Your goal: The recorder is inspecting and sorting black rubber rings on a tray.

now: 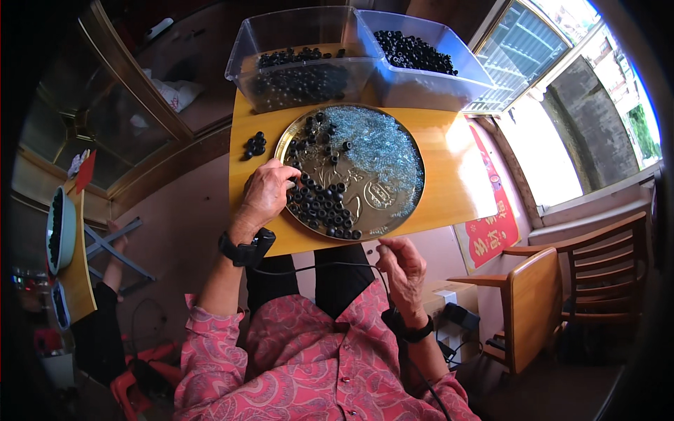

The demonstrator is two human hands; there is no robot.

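A round gold-coloured metal tray (365, 228) lies on the wooden table before me. Small black ring-shaped pieces (319, 203) are heaped on its near left part, with more scattered toward the far left. Tiny clear bluish pieces (372, 140) spread over its far and right parts. My left hand (267, 189) reaches over the tray's left rim, its fingers curled together among the black pieces; what they pinch is hidden. My right hand (404, 274) is just off the table's near edge, thumb and fingers pressed together. Anything in that pinch is too small to name.
Two clear plastic bins, a left one (302, 67) and a right one (435, 81), hold black pieces at the table's far side. A small black pile (255, 145) lies left of the tray. A wooden chair (533, 309) stands right. A dark cable (316, 266) runs between my wrists.
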